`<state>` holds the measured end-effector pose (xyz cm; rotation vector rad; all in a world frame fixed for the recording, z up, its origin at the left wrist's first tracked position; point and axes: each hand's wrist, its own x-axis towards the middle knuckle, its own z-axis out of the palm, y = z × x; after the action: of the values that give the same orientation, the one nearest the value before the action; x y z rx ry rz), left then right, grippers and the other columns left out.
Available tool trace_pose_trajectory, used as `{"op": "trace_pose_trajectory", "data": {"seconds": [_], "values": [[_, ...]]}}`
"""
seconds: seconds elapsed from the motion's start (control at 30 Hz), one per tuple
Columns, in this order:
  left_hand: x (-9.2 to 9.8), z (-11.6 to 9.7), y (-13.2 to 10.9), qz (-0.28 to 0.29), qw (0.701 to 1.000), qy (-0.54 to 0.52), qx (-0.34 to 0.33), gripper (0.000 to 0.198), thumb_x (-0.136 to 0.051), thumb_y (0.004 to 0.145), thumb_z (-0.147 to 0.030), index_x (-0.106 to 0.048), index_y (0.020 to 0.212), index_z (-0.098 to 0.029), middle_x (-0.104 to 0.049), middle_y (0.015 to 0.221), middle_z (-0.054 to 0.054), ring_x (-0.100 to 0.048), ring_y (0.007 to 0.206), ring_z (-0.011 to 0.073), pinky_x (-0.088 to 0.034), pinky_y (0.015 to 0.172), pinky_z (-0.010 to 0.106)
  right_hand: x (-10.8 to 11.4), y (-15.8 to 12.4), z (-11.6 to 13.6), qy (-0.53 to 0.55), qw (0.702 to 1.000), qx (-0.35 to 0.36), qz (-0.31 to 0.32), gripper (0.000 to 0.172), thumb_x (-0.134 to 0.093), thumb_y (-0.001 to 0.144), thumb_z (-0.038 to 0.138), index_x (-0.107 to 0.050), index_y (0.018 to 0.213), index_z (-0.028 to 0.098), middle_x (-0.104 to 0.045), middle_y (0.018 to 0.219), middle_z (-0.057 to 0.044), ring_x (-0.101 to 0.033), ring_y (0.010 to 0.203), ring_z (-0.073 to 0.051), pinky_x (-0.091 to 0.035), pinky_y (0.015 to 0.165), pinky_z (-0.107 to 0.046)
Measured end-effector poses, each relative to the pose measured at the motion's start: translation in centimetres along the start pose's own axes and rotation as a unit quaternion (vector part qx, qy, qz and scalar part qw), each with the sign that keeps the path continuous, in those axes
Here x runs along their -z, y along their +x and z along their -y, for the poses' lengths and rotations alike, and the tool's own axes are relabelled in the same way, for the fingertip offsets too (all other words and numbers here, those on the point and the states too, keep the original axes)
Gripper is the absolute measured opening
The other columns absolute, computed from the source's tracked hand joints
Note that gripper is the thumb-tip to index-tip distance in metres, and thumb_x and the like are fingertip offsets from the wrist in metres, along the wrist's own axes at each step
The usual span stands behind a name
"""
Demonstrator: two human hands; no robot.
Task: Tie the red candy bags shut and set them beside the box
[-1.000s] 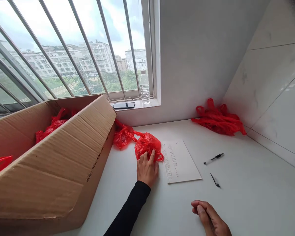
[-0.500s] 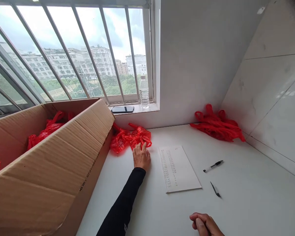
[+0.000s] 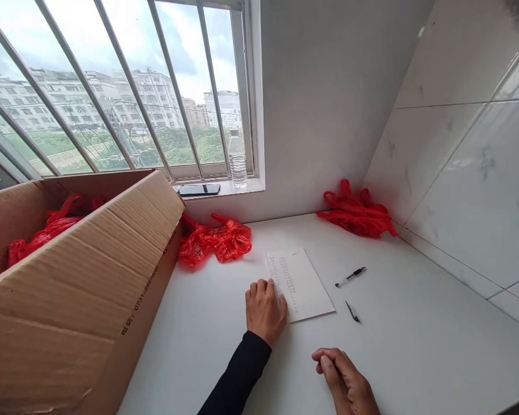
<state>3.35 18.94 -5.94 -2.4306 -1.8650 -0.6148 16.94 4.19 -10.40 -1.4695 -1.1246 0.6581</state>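
My left hand [image 3: 263, 308], in a black sleeve, lies on the white table with its fingers curled against the left edge of a printed paper sheet [image 3: 300, 281]. It holds nothing that I can see. Two knotted red plastic bags [image 3: 216, 242] lie behind it against the wall, apart from the hand. My right hand [image 3: 343, 380] rests near the front edge with its fingers curled loosely under. A black pen [image 3: 350, 277] and its cap [image 3: 353, 312] lie right of the sheet.
A large open cardboard box [image 3: 82, 282] holding red bags [image 3: 47, 227] fills the left side. A heap of flat red bags [image 3: 357, 210] lies in the far right corner. A phone [image 3: 198, 189] and a water bottle [image 3: 237, 158] stand on the windowsill.
My left hand pushed a red bag back to the wall beside the other one, let go of it, and drew back to the paper's left edge. The right hand stayed put.
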Motion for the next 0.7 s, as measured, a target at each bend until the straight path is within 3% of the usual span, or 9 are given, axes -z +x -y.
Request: {"op": "trace_pose_trajectory", "data": {"seconds": [0.27,0.37,0.57,0.7], "values": [[-1.0,-3.8,-0.7,-0.017,0.995,-0.096,-0.019,0.037,-0.062,0.094,-0.036,-0.058,0.127,-0.018,-0.061,0.129,0.010,-0.063,0.110,0.0241,-0.054,0.092,0.047,0.1,0.0,-0.3,0.019,0.999,0.028,0.017,0.038,-0.045,0.099,0.055,-0.066,0.091,0.025,-0.064,0.078,-0.002,-0.064,0.074,-0.020,-0.049,0.071,-0.027],[-0.8,-4.0,-1.2,-0.018,0.986,-0.167,-0.017,0.037,-0.061,0.094,-0.036,-0.059,0.127,-0.019,-0.061,0.130,0.010,-0.063,0.111,0.0243,-0.054,0.094,0.048,0.4,0.1,-0.3,0.025,0.999,0.026,0.030,0.036,-0.046,0.099,0.054,-0.067,0.092,0.025,-0.065,0.078,-0.002,-0.064,0.075,-0.020,-0.049,0.071,-0.027],[0.9,0.0,-3.0,0.006,0.934,-0.351,0.069,0.030,-0.060,0.095,-0.036,-0.062,0.120,-0.019,-0.064,0.124,0.009,-0.065,0.105,0.0214,-0.055,0.090,0.044,0.6,0.2,-0.1,0.013,0.999,0.017,0.034,0.037,-0.045,0.099,0.054,-0.068,0.093,0.026,-0.065,0.080,-0.002,-0.064,0.076,-0.020,-0.050,0.072,-0.027],[2.6,3.7,-3.9,0.027,0.840,-0.518,0.161,0.030,-0.059,0.095,-0.040,-0.063,0.114,-0.017,-0.067,0.104,0.005,-0.066,0.085,0.0164,-0.057,0.075,0.035,0.7,-0.1,-0.1,0.025,0.998,-0.008,0.053,0.038,-0.048,0.097,0.057,-0.069,0.093,0.025,-0.065,0.081,-0.003,-0.064,0.078,-0.020,-0.051,0.073,-0.027]]}}
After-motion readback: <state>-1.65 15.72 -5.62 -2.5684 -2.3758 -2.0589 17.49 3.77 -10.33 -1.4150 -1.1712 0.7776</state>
